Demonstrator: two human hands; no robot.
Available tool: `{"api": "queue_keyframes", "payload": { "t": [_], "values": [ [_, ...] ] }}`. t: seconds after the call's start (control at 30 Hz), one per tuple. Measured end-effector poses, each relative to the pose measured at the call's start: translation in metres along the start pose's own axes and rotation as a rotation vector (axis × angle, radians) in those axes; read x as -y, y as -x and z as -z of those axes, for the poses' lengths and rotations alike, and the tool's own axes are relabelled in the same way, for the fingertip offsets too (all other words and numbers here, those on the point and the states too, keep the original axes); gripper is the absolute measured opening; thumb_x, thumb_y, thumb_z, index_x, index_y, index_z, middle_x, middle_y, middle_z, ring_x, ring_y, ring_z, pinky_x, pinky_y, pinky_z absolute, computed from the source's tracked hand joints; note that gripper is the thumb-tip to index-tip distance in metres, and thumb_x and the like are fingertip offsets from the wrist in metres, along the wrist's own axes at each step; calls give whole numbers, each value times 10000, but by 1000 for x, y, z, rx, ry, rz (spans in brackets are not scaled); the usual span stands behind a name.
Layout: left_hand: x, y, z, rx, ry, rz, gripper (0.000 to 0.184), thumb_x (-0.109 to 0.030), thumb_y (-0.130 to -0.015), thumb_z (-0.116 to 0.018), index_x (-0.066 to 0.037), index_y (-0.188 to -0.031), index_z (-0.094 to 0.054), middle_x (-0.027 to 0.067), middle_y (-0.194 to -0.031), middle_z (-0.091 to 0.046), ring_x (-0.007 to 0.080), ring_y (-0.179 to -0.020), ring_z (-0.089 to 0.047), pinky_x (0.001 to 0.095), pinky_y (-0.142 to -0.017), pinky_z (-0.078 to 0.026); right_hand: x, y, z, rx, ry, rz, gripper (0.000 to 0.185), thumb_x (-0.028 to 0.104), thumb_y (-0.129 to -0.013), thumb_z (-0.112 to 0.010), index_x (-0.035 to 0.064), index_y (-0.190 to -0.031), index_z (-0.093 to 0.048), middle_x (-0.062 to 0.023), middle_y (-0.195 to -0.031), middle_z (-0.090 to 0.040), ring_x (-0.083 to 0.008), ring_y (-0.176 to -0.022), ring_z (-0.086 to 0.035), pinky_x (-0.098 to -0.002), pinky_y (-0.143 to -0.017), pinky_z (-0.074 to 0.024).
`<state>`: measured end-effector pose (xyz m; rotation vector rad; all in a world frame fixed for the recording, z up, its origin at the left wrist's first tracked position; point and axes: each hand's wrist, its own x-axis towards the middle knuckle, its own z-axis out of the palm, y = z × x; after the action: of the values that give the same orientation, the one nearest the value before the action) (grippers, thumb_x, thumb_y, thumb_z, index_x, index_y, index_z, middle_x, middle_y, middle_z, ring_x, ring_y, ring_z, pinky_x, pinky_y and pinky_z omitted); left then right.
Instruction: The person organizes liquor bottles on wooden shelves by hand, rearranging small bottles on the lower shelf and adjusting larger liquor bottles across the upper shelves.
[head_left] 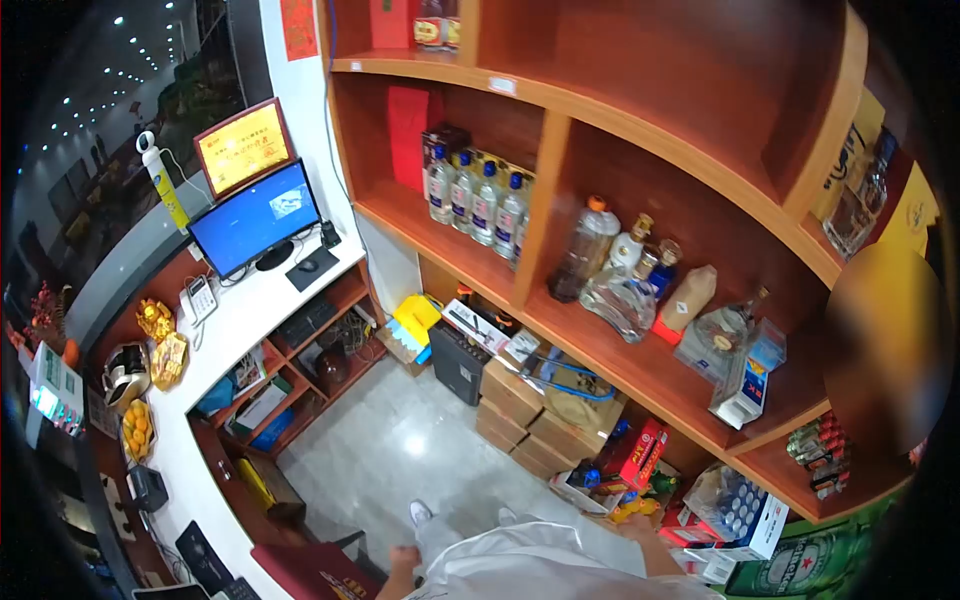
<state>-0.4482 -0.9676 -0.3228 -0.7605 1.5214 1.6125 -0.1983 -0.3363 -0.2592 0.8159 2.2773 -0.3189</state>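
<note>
Low in the view, my left hand (403,557) hangs beside my white clothing, its fingers curled into a loose fist. I see nothing in it. It is nearest to a dark red panel with gold lettering (315,572). My right hand (638,527) is at the lower right, close to a yellow object (636,507) on the low pile of goods. Its fingers are too small and unclear to read, and I cannot tell whether it touches that object. Near it are a red box (643,453) and an open carton of cans (742,515).
A wooden shelf unit (545,215) with clear bottles (483,212) curves along the right. Cardboard boxes (510,400) and a black case (458,365) stand below it. On the left, a white counter (225,370) carries a monitor (255,218) and a telephone (199,297). Grey tiled floor (390,435) lies between.
</note>
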Motion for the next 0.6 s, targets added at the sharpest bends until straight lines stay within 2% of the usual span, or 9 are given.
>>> {"api": "queue_keyframes", "payload": {
  "t": [0.03, 0.13, 0.27, 0.33, 0.43, 0.5, 0.53, 0.57, 0.6],
  "values": [
    [6, 3, 16, -99, -116, 46, 201, -212, -969, -593, -21, -940, -648, 114, -766, -654, 265, -661, -661, 457, -550, -543, 55, 16, 22, -59, 24, 62, 372, 376, -847, -591, 49, -903, -761, -196, -974, -752, -358, -976, -722, -479, -845, -576],
    [-12, -2, 70, -220, -274, 92, 193, -214, -972, -597, -29, -985, -651, 124, -792, -665, 280, -666, -661, 461, -551, -544, 158, 13, 45, 105, 28, 160, 406, 408, -847, -595, 49, -924, -767, -203, -981, -750, -366, -971, -720, -484, -838, -574],
    [-77, -26, 127, -273, -276, 39, 197, -217, -977, -601, -40, -1044, -655, 139, -827, -680, 299, -674, -662, 467, -552, -544, 224, -16, 61, 268, 228, 323, 452, 452, -847, -601, 49, -953, -776, -212, -990, -746, -377, -963, -717, -491, -830, -570],
    [-112, -37, 156, -310, -252, -5, 204, -219, -979, -603, -46, -1074, -657, 146, -845, -688, 309, -677, -662, 470, -552, -545, 245, -28, 80, 216, 320, 371, 476, 473, -847, -603, 48, -968, -780, -217, -995, -745, -382, -959, -715, -494, -826, -569],
    [-145, -52, 192, -342, -257, -78, 221, -221, -983, -606, -54, -1118, -660, 157, -871, -699, 324, -683, -662, 475, -553, -545, 293, -22, 132, -95, 41, 112, 510, 555, -772, -778, 83, -965, -772, -226, -956, -732, -357, -866, -716, -461, -770, -583],
    [-157, -60, 210, -335, -321, -144, 236, -223, -985, -608, -60, -1148, -661, 165, -889, -706, 333, -686, -662, 478, -554, -545, 324, -19, 163, -37, 31, 128, 594, 588, -720, -810, 64, -998, -775, -237, -1004, -734, -382, -919, -714, -459, -829, -579],
    [-159, -64, 218, -325, -415, -228, 244, -223, -987, -609, -63, -1163, -662, 168, -898, -710, 338, -688, -663, 479, -554, -546, 342, -21, 180, -15, 27, 140, 638, 604, -695, -825, 55, -1015, -777, -243, -1028, -736, -394, -946, -713, -458, -858, -576],
    [-151, -65, 227, -303, -605, -431, 253, -224, -988, -610, -65, -1178, -663, 172, -907, -714, 343, -690, -663, 481, -554, -546, 364, -10, 195, -37, 41, 125, 585, 570, -722, -805, 49, -987, -776, -232, -1016, -741, -389, -943, -717, -457, -851, -576],
    [-146, -65, 235, -289, -858, -778, 262, -225, -989, -611, -68, -1192, -664, 175, -915, -718, 348, -691, -663, 482, -554, -546, 389, 9, 209, -59, 55, 113, 535, 536, -750, -784, 44, -959, -775, -220, -1004, -746, -383, -941, -721, -457, -845, -577]
  ]
}}
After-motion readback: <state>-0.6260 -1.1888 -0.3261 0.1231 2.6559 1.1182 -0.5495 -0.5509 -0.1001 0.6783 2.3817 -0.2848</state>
